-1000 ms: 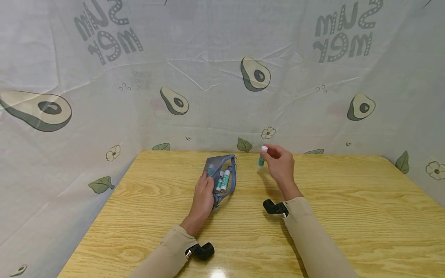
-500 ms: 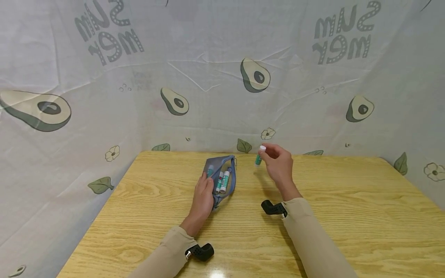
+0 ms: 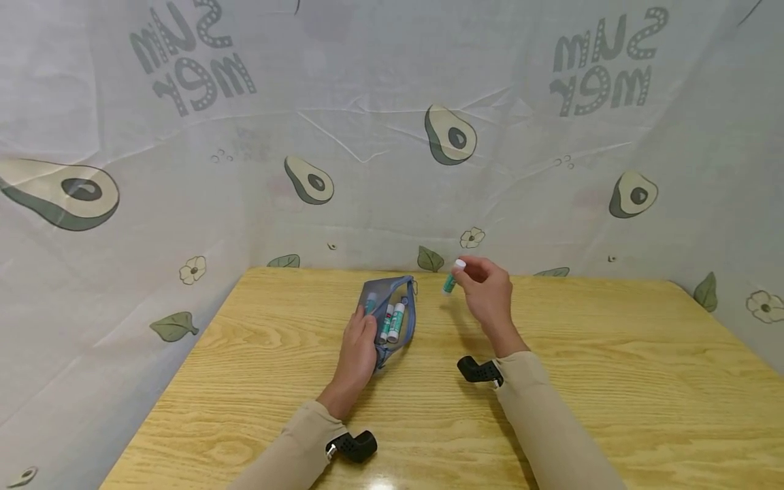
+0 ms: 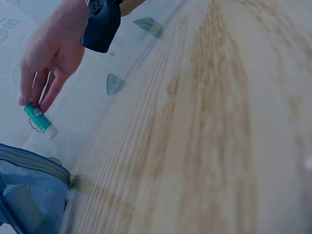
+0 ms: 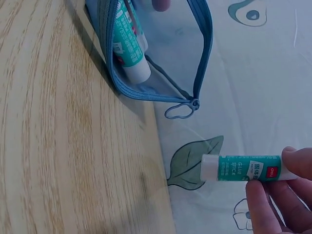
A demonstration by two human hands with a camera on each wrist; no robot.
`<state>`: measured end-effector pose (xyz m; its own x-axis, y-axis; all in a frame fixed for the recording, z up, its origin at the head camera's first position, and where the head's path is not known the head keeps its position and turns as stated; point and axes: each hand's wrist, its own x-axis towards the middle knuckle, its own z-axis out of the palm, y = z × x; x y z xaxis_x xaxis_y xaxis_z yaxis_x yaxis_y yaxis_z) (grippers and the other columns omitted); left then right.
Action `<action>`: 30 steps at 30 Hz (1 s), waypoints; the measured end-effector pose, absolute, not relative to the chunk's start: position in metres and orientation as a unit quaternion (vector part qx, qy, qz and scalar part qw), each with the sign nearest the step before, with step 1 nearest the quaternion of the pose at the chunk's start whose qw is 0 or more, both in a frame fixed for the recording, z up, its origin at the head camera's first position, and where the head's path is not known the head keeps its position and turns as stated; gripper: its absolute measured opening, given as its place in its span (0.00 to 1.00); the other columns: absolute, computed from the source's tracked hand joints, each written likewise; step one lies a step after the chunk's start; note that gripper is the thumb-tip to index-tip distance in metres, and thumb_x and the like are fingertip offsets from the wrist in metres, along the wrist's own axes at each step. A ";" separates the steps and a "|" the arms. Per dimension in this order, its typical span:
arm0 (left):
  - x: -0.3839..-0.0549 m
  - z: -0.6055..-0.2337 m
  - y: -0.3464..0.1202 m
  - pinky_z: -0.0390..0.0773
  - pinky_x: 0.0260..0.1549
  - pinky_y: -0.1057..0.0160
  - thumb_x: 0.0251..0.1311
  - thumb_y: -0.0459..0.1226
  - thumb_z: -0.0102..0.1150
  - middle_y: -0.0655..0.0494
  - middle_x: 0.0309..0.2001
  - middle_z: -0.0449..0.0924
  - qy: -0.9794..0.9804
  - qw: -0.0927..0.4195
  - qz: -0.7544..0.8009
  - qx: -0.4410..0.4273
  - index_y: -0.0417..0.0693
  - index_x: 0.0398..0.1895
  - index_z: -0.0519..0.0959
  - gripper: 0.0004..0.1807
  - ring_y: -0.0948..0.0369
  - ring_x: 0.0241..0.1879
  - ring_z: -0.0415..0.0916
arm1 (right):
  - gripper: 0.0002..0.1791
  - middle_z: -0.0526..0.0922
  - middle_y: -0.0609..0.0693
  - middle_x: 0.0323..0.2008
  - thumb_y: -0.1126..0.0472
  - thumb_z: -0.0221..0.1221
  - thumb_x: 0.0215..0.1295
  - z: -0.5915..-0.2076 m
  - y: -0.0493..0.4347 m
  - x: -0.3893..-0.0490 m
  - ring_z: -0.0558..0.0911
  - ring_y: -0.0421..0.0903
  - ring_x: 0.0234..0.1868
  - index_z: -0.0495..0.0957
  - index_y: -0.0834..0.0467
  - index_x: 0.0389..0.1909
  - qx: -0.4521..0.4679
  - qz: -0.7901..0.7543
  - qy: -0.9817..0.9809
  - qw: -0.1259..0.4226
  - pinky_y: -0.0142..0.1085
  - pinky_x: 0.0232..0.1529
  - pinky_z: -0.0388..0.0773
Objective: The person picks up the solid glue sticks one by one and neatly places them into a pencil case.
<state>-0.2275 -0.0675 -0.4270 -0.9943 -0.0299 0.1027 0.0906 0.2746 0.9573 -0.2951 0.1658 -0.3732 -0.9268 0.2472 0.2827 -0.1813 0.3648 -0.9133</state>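
Observation:
A blue mesh zipper pouch (image 3: 412, 320) with its mouth unzipped lies on the table, also seen as blue mesh (image 4: 53, 190) in the left wrist view. My left hand (image 3: 357, 350) holds its left side, a fingertip (image 5: 161, 4) showing at the mouth in the right wrist view. Inside are a green-and-white glue stick (image 3: 396, 322), a slimmer stick (image 3: 386, 324) beside it, and another tube (image 3: 370, 303) behind the mesh. To the right of the pouch, my right hand (image 3: 490, 299) pinches a glue stick (image 5: 248, 168) by one end, tilted above the table.
The wooden table (image 3: 582, 381) extends to both sides and toward me. A pale cloth (image 3: 380, 224) printed with avocados and leaves hangs behind its far edge. A black wrist device (image 3: 480, 371) sits on the right sleeve, a similar device (image 3: 352, 446) on the left.
My right hand has moved slightly left toward the pouch, and its glue stick leans more. The left hand and the pouch look nearly the same.

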 end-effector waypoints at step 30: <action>-0.227 -0.425 -0.067 0.44 0.83 0.34 0.87 0.45 0.30 0.37 0.86 0.45 -0.792 0.044 -0.608 -0.014 0.29 0.79 0.63 0.32 0.37 0.86 0.37 | 0.18 0.80 0.51 0.40 0.71 0.64 0.72 -0.380 0.140 -0.299 0.87 0.35 0.36 0.76 0.71 0.59 -0.064 0.748 -0.643 0.155 0.27 0.45 0.88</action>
